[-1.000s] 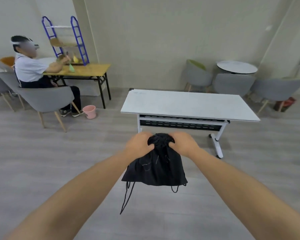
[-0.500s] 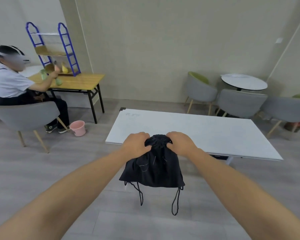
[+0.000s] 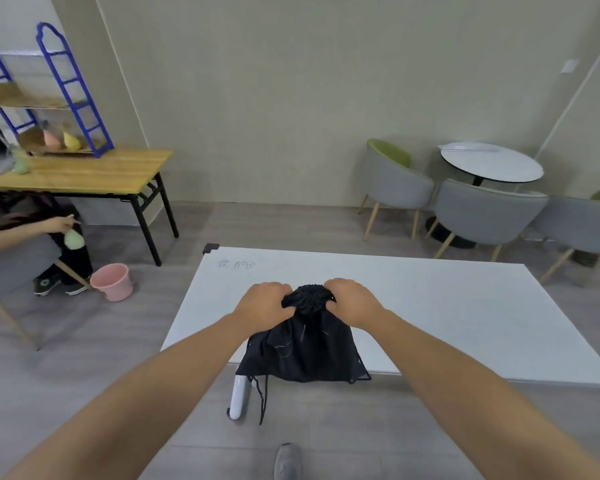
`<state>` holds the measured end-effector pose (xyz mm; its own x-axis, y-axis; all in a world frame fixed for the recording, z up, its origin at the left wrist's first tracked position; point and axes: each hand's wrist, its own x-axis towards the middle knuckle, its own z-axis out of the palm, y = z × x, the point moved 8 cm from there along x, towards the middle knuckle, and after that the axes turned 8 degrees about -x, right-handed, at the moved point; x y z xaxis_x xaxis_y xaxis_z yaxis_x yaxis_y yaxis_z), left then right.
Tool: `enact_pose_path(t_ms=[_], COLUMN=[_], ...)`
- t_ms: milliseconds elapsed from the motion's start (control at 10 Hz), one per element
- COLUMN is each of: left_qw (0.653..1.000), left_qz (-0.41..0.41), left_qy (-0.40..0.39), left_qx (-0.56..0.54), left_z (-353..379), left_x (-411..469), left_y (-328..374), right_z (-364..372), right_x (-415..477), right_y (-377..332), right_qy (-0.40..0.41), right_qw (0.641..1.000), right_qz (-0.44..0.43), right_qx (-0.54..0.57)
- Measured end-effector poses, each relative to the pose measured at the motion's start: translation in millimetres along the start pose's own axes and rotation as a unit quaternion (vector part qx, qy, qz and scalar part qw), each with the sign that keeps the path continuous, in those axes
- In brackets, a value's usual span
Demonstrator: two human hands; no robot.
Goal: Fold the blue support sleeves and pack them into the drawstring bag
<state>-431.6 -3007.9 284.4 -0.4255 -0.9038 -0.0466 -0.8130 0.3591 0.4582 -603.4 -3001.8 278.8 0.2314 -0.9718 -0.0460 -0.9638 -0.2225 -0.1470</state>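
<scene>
I've got the black fabric drawstring bag [image 3: 302,344] by its cinched neck, L hand [image 3: 262,304] & R hand [image 3: 352,303] both w/ fingers curled round the gathered top, prob. to pull the mouth open. Bag sits over the near edge of the white rectangular table [image 3: 465,306], cord dangling below. Blue sleeves not in view.

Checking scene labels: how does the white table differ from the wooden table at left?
The white table has a white top with blue writing and a white leg; the wooden table has a brown top, black legs and carries a blue rack. Both tops are rectangular.
</scene>
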Motion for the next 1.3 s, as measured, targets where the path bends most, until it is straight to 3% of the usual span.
enact_pose_path(t_ms=[200,400,700,900,1100,1300], left_qw=[0.998,0.997,0.996,0.989,0.97,0.968], left_qz=[-0.023,-0.017,-0.067,-0.111,-0.124,-0.12], left_qy=[-0.05,-0.077,-0.057,-0.1,-0.187,-0.206], left_qx=[-0.036,0.003,-0.006,0.02,0.097,0.084], left_z=[21,31,46,80,117,124], left_x=[109,181,272,308,308,310], left_y=[-54,-78,-106,-124,-125,-121], right_z=[31,56,82,110,141,145], right_x=[98,166,258,292,289,281], right_y=[41,79,128,156,167,176], right_qy=[-0.051,-0.103,-0.121,-0.14,-0.224,-0.229], right_qw=[0.998,0.994,0.99,0.984,0.971,0.971], right_qz=[0.026,0.037,0.054,0.076,0.05,0.047], right_qx=[0.023,0.017,0.048,0.076,0.06,0.045])
